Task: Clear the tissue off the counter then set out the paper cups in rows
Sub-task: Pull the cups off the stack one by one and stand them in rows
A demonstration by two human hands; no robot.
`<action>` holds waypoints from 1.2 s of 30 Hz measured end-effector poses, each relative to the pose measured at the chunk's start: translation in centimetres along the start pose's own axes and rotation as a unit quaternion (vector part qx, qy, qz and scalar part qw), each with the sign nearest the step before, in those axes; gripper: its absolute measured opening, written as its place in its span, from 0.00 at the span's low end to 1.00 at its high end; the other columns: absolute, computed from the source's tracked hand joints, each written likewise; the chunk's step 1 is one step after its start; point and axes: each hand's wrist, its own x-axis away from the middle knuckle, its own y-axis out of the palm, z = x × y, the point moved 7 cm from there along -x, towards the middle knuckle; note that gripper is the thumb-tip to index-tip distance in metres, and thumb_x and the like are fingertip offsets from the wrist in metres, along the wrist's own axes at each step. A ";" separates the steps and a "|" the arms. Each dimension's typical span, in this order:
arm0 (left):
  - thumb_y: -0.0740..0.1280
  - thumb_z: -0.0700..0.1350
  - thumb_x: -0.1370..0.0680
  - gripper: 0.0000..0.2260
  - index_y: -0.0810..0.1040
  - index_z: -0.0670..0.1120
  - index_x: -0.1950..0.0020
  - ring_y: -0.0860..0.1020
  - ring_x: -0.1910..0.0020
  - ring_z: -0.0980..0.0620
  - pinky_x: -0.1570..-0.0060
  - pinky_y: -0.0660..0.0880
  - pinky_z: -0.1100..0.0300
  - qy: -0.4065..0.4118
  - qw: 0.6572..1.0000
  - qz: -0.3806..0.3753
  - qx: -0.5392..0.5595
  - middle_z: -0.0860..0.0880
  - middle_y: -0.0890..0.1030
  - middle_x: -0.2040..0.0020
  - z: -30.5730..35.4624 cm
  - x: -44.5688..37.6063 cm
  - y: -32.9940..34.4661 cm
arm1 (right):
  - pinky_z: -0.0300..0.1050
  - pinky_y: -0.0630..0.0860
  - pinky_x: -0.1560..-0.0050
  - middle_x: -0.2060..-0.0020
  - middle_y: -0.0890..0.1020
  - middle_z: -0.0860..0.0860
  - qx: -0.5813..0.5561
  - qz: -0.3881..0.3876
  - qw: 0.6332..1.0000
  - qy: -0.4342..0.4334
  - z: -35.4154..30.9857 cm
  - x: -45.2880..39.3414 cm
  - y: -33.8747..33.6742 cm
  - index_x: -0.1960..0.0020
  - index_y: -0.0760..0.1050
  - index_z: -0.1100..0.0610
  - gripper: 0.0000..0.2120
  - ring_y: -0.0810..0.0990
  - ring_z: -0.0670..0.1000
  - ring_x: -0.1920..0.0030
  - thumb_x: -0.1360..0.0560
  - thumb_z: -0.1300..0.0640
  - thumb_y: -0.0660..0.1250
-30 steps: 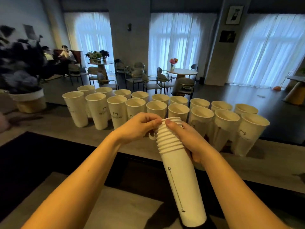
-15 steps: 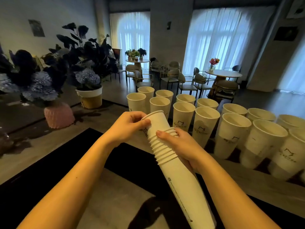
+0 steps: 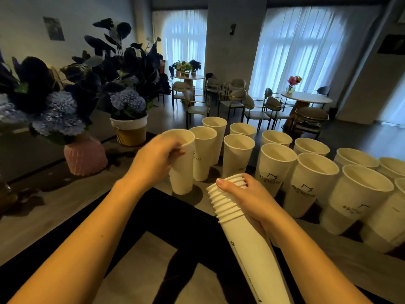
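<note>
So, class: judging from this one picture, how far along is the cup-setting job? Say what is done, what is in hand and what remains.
Done: no tissue shows on the counter, and two rows of paper cups already stand upright. In hand: the left hand grips a single cup at the near row's left end, its base at the counter. Left: the right hand holds the nested stack, with several cups to set out.

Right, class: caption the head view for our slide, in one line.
Left hand sets a single paper cup beside the rows; right hand holds the stack.
</note>
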 end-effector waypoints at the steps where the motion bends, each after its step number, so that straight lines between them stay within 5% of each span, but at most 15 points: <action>1: 0.68 0.44 0.22 0.05 0.79 0.46 0.47 0.77 0.48 0.45 0.55 0.75 0.53 -0.008 1.000 -0.021 -0.005 0.48 0.79 0.49 -0.1 0.3 1.0 | 0.37 0.77 0.62 0.58 0.86 0.36 0.000 0.001 1.000 -0.001 0.0 -0.2 0.1 0.44 0.78 0.43 0.37 0.85 0.38 0.59 0.47 0.24 0.76; 10: 0.65 0.48 0.21 0.09 0.78 0.48 0.43 0.77 0.44 0.47 0.51 0.77 0.50 -0.011 0.997 -0.067 -0.033 0.48 0.78 0.42 -0.2 -0.1 4.1 | 0.38 0.76 0.59 0.58 0.86 0.37 0.011 0.012 1.000 -0.011 0.0 -0.7 0.1 0.43 0.79 0.44 0.44 0.84 0.37 0.59 0.52 0.22 0.75; 16: 0.65 0.52 0.22 0.08 0.78 0.49 0.48 0.76 0.48 0.50 0.62 0.69 0.61 0.019 0.996 -0.057 -0.063 0.50 0.80 0.49 -0.1 -0.1 4.4 | 0.36 0.76 0.59 0.54 0.86 0.39 0.013 0.019 1.000 -0.016 0.0 -0.4 -0.3 0.42 0.78 0.43 0.40 0.84 0.39 0.56 0.48 0.23 0.75; 24: 0.67 0.50 0.22 0.07 0.79 0.47 0.52 0.72 0.51 0.50 0.66 0.64 0.60 0.048 0.993 -0.048 -0.095 0.50 0.81 0.53 0.8 -0.1 3.6 | 0.37 0.76 0.59 0.55 0.85 0.38 0.022 0.025 0.999 -0.030 -0.5 0.2 -0.6 0.43 0.78 0.42 0.43 0.84 0.38 0.57 0.51 0.21 0.73; 29: 0.69 0.53 0.24 0.10 0.78 0.50 0.46 0.71 0.50 0.53 0.67 0.64 0.62 0.033 0.994 -0.040 -0.092 0.52 0.80 0.51 0.4 0.1 3.5 | 0.36 0.76 0.59 0.52 0.85 0.40 0.023 0.022 0.999 -0.029 -0.6 0.6 -0.8 0.41 0.77 0.42 0.37 0.84 0.41 0.53 0.44 0.24 0.74; 36: 0.69 0.51 0.24 0.14 0.77 0.48 0.40 0.71 0.44 0.48 0.59 0.70 0.60 0.020 0.993 0.005 -0.119 0.49 0.80 0.46 1.4 -0.3 2.0 | 0.35 0.75 0.61 0.53 0.85 0.39 0.020 0.029 0.999 -0.035 -0.7 1.0 -1.3 0.42 0.77 0.42 0.41 0.83 0.37 0.57 0.49 0.22 0.74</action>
